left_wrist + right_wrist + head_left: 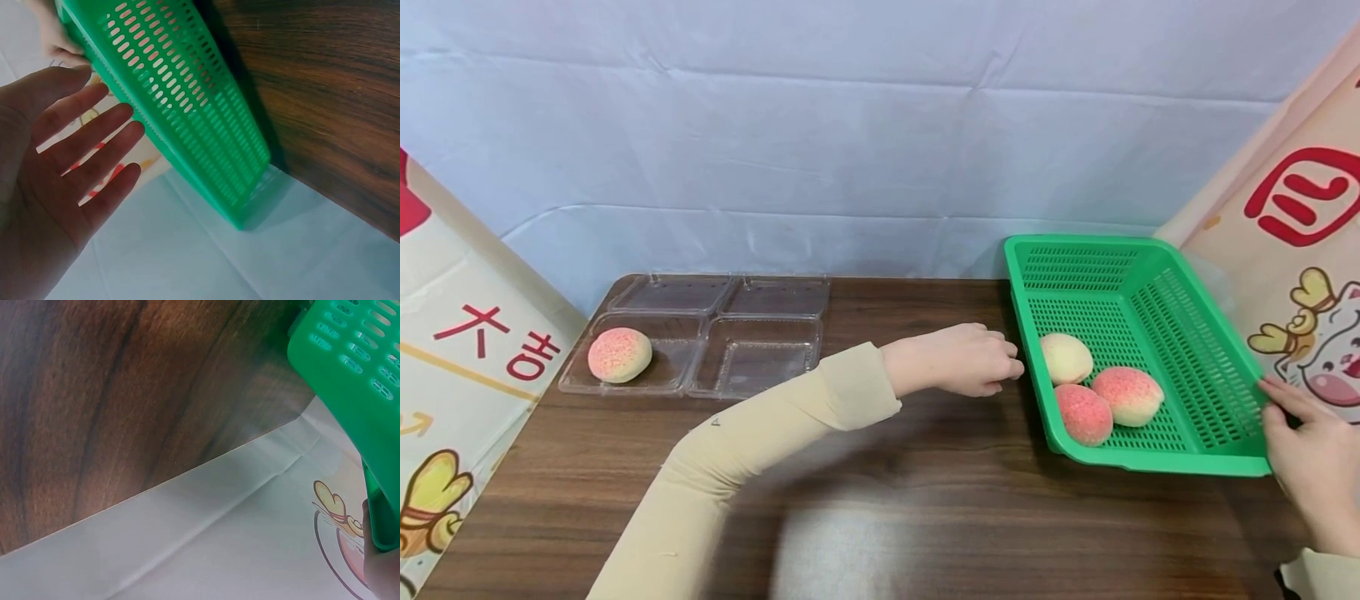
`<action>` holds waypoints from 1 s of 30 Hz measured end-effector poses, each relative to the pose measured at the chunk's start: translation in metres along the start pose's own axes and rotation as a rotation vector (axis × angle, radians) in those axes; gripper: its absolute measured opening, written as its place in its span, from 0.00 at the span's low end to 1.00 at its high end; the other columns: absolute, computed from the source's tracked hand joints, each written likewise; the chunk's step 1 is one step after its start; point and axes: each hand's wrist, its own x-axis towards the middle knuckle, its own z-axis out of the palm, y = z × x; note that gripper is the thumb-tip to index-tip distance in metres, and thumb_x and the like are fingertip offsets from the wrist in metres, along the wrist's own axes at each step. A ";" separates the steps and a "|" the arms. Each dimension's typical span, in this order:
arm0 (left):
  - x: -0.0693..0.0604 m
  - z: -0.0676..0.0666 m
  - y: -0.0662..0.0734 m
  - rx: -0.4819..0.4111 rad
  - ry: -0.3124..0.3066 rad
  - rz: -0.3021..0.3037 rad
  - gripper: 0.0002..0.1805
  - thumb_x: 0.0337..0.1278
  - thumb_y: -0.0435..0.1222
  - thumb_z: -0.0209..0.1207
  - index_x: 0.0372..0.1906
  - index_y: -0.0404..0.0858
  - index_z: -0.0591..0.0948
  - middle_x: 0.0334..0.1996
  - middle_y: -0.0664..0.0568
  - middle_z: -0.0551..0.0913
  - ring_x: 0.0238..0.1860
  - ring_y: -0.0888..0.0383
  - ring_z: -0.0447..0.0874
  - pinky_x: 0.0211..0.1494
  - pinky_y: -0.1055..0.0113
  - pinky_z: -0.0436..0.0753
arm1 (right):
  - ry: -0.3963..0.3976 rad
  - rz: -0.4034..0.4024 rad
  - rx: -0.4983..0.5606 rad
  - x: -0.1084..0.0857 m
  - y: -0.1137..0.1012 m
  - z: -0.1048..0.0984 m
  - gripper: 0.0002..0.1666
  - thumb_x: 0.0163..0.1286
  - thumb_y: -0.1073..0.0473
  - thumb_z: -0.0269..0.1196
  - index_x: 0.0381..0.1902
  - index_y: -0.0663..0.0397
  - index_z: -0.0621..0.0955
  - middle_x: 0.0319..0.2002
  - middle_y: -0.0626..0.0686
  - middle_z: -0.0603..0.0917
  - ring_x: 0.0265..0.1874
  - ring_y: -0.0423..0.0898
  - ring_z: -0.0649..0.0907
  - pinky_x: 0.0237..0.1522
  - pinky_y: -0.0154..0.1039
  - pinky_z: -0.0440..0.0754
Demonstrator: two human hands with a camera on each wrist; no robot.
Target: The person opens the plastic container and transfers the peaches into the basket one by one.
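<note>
My left hand [973, 360] hovers just beside the left wall of a green plastic basket [1165, 462]; in the left wrist view its fingers are loosely extended and hold nothing. With my right hand [1311, 454] I grip the basket's rim at its front right corner. Three peach-like pieces lie at the basket's left: a cream one [1067, 358], a pink one [1084, 414] and a pink-and-cream one [1127, 396]. To the left, a clear plastic container [625, 389] holds one speckled pink-and-cream peach-like piece [620, 355] in its left compartment.
Brown wood-grain table [880, 467] lies under everything. A pale cloth [880, 150] hangs behind its far edge. Printed panels with red characters and cartoon drawings stand at the left [482, 375] and the right [1307, 250]. The container's lid sections [778, 297] lean back behind its compartments.
</note>
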 end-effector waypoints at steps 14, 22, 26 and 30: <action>-0.010 0.005 -0.003 0.011 -0.051 -0.009 0.15 0.62 0.42 0.51 0.52 0.47 0.77 0.47 0.57 0.77 0.48 0.57 0.74 0.45 0.64 0.73 | -0.020 0.030 -0.008 0.002 -0.002 0.001 0.23 0.65 0.67 0.45 0.57 0.62 0.74 0.59 0.57 0.71 0.62 0.47 0.66 0.50 0.25 0.64; -0.018 0.014 -0.006 -0.013 -0.060 -0.014 0.15 0.61 0.41 0.53 0.53 0.46 0.77 0.47 0.56 0.77 0.48 0.57 0.74 0.46 0.64 0.72 | -0.033 0.058 -0.016 0.002 -0.003 0.001 0.24 0.64 0.67 0.44 0.58 0.61 0.73 0.60 0.56 0.71 0.62 0.47 0.66 0.53 0.24 0.63; -0.022 0.017 -0.007 -0.024 -0.072 -0.022 0.15 0.61 0.41 0.53 0.52 0.46 0.77 0.47 0.56 0.77 0.49 0.57 0.73 0.47 0.64 0.72 | -0.051 0.070 -0.035 0.003 -0.003 0.000 0.24 0.64 0.66 0.45 0.58 0.60 0.73 0.60 0.55 0.70 0.62 0.44 0.66 0.30 0.24 0.60; -0.025 0.018 -0.007 -0.018 -0.074 -0.025 0.15 0.60 0.41 0.54 0.51 0.46 0.78 0.46 0.56 0.77 0.48 0.56 0.74 0.46 0.63 0.72 | -0.054 0.072 -0.029 0.003 -0.002 -0.001 0.24 0.64 0.66 0.45 0.58 0.60 0.73 0.60 0.55 0.70 0.62 0.42 0.65 0.27 0.25 0.56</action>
